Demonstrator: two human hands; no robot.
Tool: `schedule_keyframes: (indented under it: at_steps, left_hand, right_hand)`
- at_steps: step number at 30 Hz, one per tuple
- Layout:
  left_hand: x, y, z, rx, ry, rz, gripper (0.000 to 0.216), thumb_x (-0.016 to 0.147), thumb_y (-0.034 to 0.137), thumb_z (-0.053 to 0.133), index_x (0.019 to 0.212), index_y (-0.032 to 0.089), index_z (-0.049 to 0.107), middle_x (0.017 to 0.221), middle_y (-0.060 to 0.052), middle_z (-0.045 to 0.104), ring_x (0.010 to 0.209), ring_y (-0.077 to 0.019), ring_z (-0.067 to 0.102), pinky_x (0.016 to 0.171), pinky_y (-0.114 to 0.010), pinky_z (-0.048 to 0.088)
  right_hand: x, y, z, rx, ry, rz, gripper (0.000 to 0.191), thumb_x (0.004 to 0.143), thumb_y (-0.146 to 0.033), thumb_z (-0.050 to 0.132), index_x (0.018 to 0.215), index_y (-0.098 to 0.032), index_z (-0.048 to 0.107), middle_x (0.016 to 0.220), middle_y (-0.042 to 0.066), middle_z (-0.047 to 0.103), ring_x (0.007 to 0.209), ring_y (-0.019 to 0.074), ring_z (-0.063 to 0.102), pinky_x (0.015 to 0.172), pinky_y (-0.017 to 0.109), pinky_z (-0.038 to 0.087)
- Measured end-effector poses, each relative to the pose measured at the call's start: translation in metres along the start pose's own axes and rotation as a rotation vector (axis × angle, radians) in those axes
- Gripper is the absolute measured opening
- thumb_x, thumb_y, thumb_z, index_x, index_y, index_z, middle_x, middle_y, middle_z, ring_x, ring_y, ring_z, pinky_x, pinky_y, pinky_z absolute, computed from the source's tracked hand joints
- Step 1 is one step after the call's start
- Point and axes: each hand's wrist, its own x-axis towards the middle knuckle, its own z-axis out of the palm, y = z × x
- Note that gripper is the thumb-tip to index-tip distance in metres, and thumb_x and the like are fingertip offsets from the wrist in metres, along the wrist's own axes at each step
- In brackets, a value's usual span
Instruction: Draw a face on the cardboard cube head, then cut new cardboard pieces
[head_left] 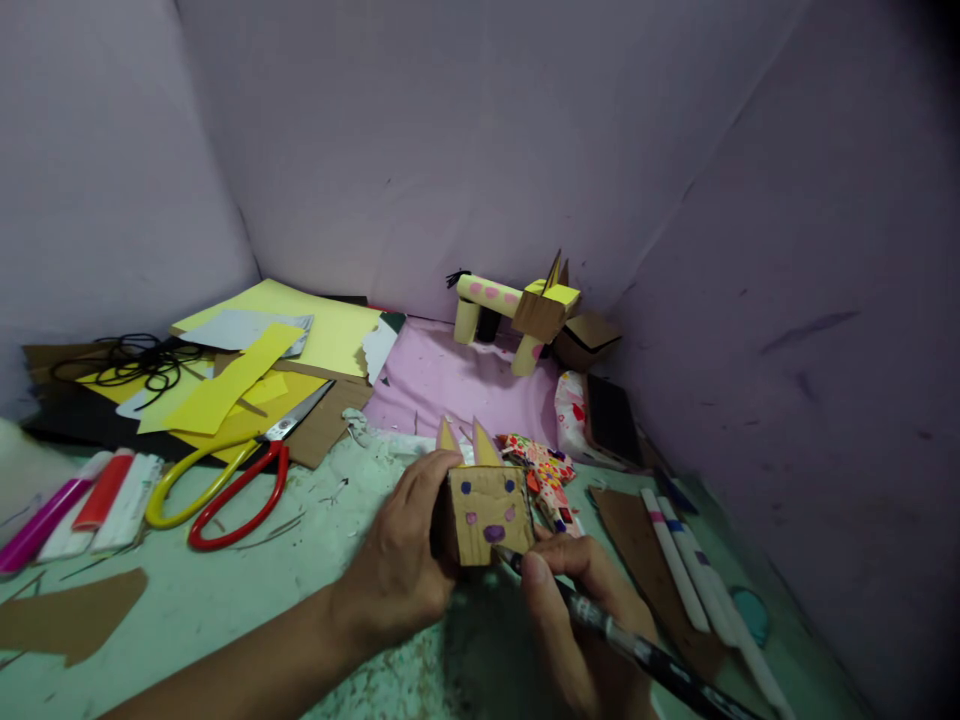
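Note:
My left hand point(405, 560) is wrapped round a small cardboard cube point(489, 516) with two pointed yellow ears, blue dot eyes, pink cheeks and a purple nose. My right hand point(581, 610) pinches a dark marker pen point(637, 650); its tip touches the cube's front face just below the purple nose. The cube is held just above the pale green table point(225, 610).
Red and yellow scissors point(225, 480) lie to the left beside several markers point(82, 505). Yellow paper point(232, 385), cardboard scraps and a black cord point(142, 360) lie behind. A cardboard animal figure point(517, 310) stands at the back on pink paper. White pens point(697, 580) lie to the right.

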Motion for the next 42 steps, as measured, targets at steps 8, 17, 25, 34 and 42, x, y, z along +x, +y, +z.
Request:
schedule_keyframes:
  at_steps: [8,17,25,34,42]
  left_hand:
    - [0.0001,-0.001,0.0004,-0.002,-0.007,0.002,0.071,0.07,0.008,0.059,0.134,0.021,0.033,0.13,-0.014,0.05,0.121,-0.032,0.051,0.101,-0.051,0.046]
    - [-0.0004,0.0017,-0.0003,0.002,-0.005,0.006,0.068,0.071,0.008,0.058,0.133,0.021,0.033,0.129,-0.014,0.05,0.121,-0.0321,0.051,0.1,-0.051,0.046]
    - [-0.0011,0.0007,0.0002,0.006,0.01,0.018,0.072,0.07,0.006,0.057,0.134,0.024,0.031,0.129,-0.012,0.05,0.121,-0.0303,0.051,0.103,-0.05,0.045]
    - [0.0014,0.0022,-0.0008,-0.021,-0.007,0.009,0.069,0.071,0.007,0.058,0.133,0.023,0.033,0.126,-0.012,0.051,0.117,-0.0303,0.054,0.099,-0.05,0.047]
    - [-0.0004,-0.0026,0.0007,-0.007,0.002,-0.023,0.075,0.069,0.009,0.067,0.134,0.024,0.033,0.129,-0.012,0.051,0.118,-0.0306,0.054,0.102,-0.05,0.045]
  right_hand:
    - [-0.0001,0.0033,-0.0005,-0.036,-0.01,-0.018,0.019,0.089,-0.028,0.056,0.07,-0.023,0.055,0.058,-0.002,0.062,0.056,0.0153,0.061,0.051,0.026,0.04]
    - [0.0018,0.0001,0.0005,-0.035,0.019,-0.067,0.015,0.087,-0.023,0.056,0.072,-0.023,0.058,0.067,0.0,0.068,0.067,0.018,0.069,0.059,0.026,0.049]
    - [0.0006,0.0,0.0013,0.0,0.007,-0.054,0.017,0.089,-0.024,0.055,0.071,-0.023,0.056,0.068,0.0,0.068,0.059,0.0153,0.065,0.056,0.026,0.049]
    - [-0.0007,-0.0017,0.0005,-0.007,0.004,-0.034,0.019,0.088,-0.025,0.056,0.069,-0.023,0.056,0.061,-0.002,0.063,0.056,0.0149,0.063,0.057,0.026,0.048]
    - [0.0035,0.0024,-0.0062,-0.014,0.028,0.036,0.023,0.088,-0.031,0.058,0.066,-0.023,0.057,0.06,-0.001,0.063,0.064,0.0187,0.065,0.071,0.03,0.052]
